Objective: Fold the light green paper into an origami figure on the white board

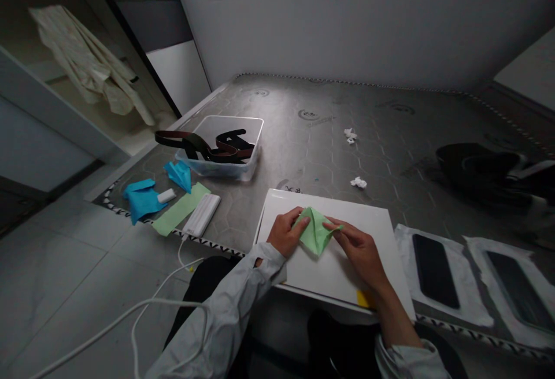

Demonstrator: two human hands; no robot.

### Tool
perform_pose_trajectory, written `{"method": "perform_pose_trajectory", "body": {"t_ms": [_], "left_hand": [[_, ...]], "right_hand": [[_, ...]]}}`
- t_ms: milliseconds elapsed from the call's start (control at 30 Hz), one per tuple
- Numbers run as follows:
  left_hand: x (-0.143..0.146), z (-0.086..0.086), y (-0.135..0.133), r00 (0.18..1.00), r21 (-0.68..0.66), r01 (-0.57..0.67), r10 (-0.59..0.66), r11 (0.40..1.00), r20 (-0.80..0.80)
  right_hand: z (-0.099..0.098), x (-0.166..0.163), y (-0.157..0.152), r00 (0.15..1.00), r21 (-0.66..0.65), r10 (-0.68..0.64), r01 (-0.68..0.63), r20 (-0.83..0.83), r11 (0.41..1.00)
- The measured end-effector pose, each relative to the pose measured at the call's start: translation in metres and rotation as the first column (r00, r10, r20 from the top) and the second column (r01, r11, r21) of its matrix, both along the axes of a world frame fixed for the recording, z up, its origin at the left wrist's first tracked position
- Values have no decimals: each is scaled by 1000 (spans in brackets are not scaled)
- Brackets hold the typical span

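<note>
The paper (317, 241) is between the two hands, over the white box (323, 279) in front of the person; whether its lower tip touches the box top, I cannot tell; the left hand (285, 234) grips its left side, thumb on top, and the right hand (361, 247) pinches its right corner with thumb and fingers; so both hands are closed on the same sheet, a little apart from each other.

The sheet is creased, with a fold line running down towards the lower point; the step in hand looks like folding, and it calls for a light grip, since thin paper takes stray creases easily; the left hand does best as the anchor while the right brings its corner into line; edges should meet before any crease is pressed; a thumb run outward from the middle, with the paper flat on the box, should give a sharper line than pinching in the air.

The box top makes a firm base; the yellow piece (365, 299) near the right forearm is best left clear of the work; the green strip (184, 211) and blue paper (143, 199) lie well to the left.
</note>
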State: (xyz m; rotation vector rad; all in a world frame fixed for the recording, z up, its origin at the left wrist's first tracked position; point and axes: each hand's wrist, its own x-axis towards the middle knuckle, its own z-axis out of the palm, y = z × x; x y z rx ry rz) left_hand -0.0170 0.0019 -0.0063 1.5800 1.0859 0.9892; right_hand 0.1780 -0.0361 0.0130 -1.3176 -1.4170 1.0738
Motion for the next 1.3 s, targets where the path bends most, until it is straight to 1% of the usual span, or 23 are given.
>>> {"method": "perform_pose_trajectory", "body": {"t_ms": [100, 167, 233, 300, 367, 433, 500, 633, 733, 833, 933, 1000, 1167, 1300], "left_hand": [[0, 2, -1, 995, 30, 97, -96, 995, -26], [0, 3, -2, 990, 47, 134, -132, 990, -48], [0, 3, -2, 989, 32, 136, -134, 990, -55], [1, 3, -3, 992, -12, 116, -116, 993, -38], [1, 3, -2, 996, -37, 87, -87, 996, -10], [1, 2, -2, 998, -33, 63, -63, 997, 3], [1, 2, -2, 999, -32, 35, -35, 999, 4], [1, 1, -2, 1000, -50, -7, 9, 999, 30], [1, 0, -2, 998, -57, -3, 7, 998, 66], [1, -1, -2, 997, -62, 1, 4, 998, 82], [1, 2, -3, 995, -90, 42, -34, 995, 98], [1, 5, -3, 993, -105, 75, -65, 992, 100], [-2, 11, -5, 985, -121, 129, -113, 984, 128], [-4, 7, -3, 966, -84, 219, -204, 972, 157]], "right_hand": [[-5, -6, 1, 998, -27, -54, 53, -24, 998], [-9, -9, 1, 996, -68, -75, 71, -55, 995], [-11, -12, 1, 990, -118, -98, 86, -101, 989], [-9, -14, 1, 979, -161, -131, 106, -154, 981], [-5, -15, 1, 978, -171, -138, 111, -156, 979], [-1, -13, 1, 991, -146, -106, 93, -85, 985], [2, -10, 0, 999, -121, -37, 36, -6, 992], [-1, -4, -2, 995, -76, 101, -101, 2, 992], [-3, -4, -3, 989, -39, 141, -139, 53, 990], [-1, -6, -2, 982, -9, 148, -148, 113, 989], [1, -7, -1, 981, 23, 115, -120, 156, 993], [0, -7, -1, 983, 26, 67, -73, 173, 997], [-2, -9, -2, 983, -37, -58, 65, 175, 997], [0, -11, -2, 986, -73, -101, 111, 129, 991]]}}
